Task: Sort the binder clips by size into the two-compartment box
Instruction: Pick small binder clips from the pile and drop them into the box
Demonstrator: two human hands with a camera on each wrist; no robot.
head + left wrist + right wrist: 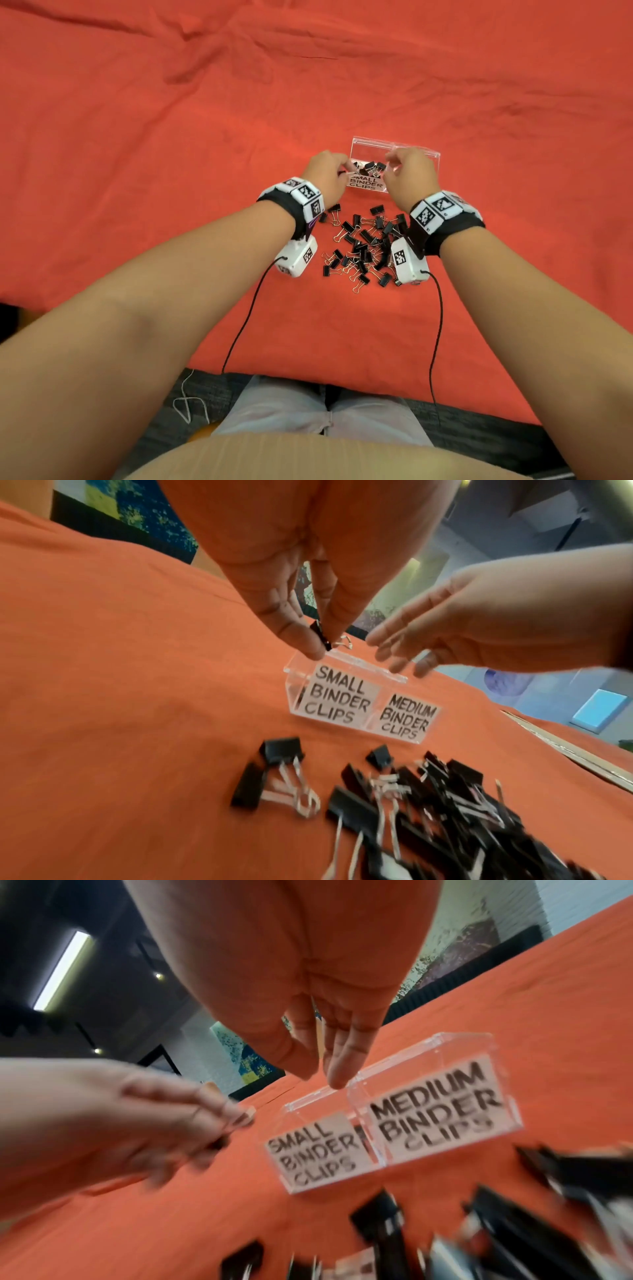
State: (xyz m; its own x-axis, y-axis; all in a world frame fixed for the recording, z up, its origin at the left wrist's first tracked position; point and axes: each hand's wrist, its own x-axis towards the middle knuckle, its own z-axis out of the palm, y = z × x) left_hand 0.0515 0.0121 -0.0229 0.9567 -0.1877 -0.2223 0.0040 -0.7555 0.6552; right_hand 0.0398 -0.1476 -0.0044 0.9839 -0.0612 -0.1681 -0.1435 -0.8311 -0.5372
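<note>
A clear two-compartment box (394,142) stands on the orange cloth, labelled "small binder clips" on the left and "medium binder clips" on the right. Several black clips (371,167) lie in the small compartment. My left hand (323,645) pinches a small black binder clip (320,634) between thumb and forefinger, just above the rim (359,666) of the small side. My right hand (320,1076) hovers over the box's divider with straight fingers and holds nothing. It hides most of the medium compartment in the head view. A loose pile of black clips (363,246) lies in front of the box.
Wrinkled orange cloth (171,137) covers the whole table. Its near edge (342,375) runs just above my lap. Two black cables (246,318) trail from the wrist cameras across the cloth toward me.
</note>
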